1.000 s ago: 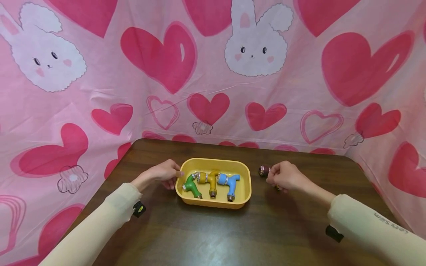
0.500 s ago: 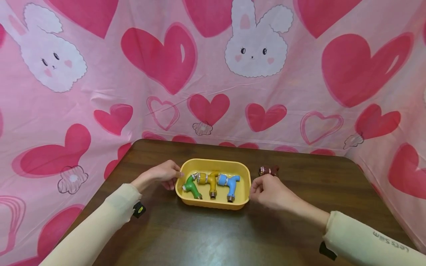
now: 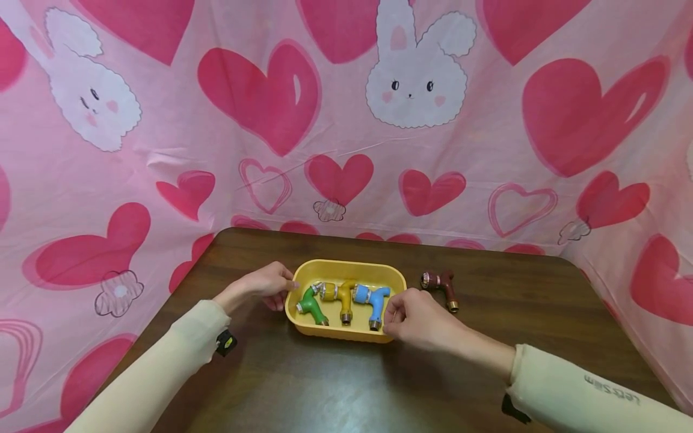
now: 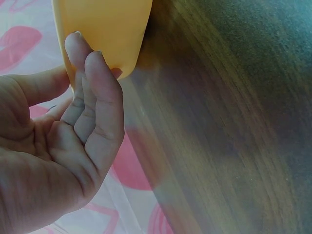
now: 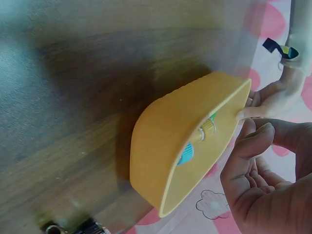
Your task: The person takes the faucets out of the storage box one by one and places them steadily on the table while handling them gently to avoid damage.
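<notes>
In the head view my left hand (image 3: 267, 284) pinches the left rim of a yellow plastic basin (image 3: 335, 334); the left wrist view shows thumb inside, fingers against the outer wall (image 4: 107, 24). Lying in the basin are a green tap (image 3: 312, 305), a yellow tap (image 3: 345, 294) and a blue tap (image 3: 377, 299). Over the basin's right front corner is my right hand (image 3: 419, 317), fingers loosely curled and holding nothing, close beside the blue tap. A dark red tap (image 3: 448, 288) lies on the table, right of the basin.
Dark wood tabletop (image 3: 325, 391) extends around the basin. A pink curtain (image 3: 352, 132) with hearts and rabbits hangs along the table's back and sides. Metal tap ends (image 5: 92, 227) show at the bottom of the right wrist view.
My right hand has let go of the dark red tap and moved left to the basin's right front corner. The left hand keeps its place on the rim.
</notes>
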`<state>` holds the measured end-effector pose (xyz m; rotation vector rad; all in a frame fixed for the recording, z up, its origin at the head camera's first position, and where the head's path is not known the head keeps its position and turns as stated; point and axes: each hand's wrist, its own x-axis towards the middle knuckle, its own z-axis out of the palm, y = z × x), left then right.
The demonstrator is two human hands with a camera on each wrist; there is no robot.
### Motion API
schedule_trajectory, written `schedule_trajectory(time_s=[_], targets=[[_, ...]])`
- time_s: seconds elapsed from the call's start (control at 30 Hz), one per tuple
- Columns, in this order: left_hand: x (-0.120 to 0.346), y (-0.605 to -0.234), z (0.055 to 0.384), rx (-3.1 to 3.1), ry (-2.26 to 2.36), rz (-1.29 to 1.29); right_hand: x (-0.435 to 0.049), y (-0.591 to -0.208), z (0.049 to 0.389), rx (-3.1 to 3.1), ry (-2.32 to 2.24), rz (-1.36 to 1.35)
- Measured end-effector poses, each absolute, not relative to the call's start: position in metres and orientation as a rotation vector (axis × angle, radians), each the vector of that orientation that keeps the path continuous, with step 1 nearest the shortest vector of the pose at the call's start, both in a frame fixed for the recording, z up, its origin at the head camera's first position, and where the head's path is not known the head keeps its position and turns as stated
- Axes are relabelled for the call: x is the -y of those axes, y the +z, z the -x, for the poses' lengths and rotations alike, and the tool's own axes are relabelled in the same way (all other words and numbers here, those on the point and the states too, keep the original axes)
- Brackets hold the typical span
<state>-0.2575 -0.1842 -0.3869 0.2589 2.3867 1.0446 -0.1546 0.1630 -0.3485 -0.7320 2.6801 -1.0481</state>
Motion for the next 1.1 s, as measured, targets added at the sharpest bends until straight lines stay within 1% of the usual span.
schedule_trajectory(time_s=[0.17, 0.47, 0.7, 1.1], targets=[[0.184, -0.387, 0.258, -2.385, 1.046, -0.262, -0.156, -0.346, 0.161, -2.684, -1.036, 0.746], [0.185, -0.388, 0.259, -2.379, 1.058, -0.262, -0.150, -0.338, 0.177, -2.636, -1.016, 0.604], [0.186, -0.388, 0.259, -2.382, 1.052, -0.269, -0.148, -0.336, 0.197, -2.646, -0.963, 0.421], [0.186, -0.387, 0.260, -2.384, 1.038, -0.255, -0.147, -0.342, 0.222, -2.561, -0.883, 0.300]])
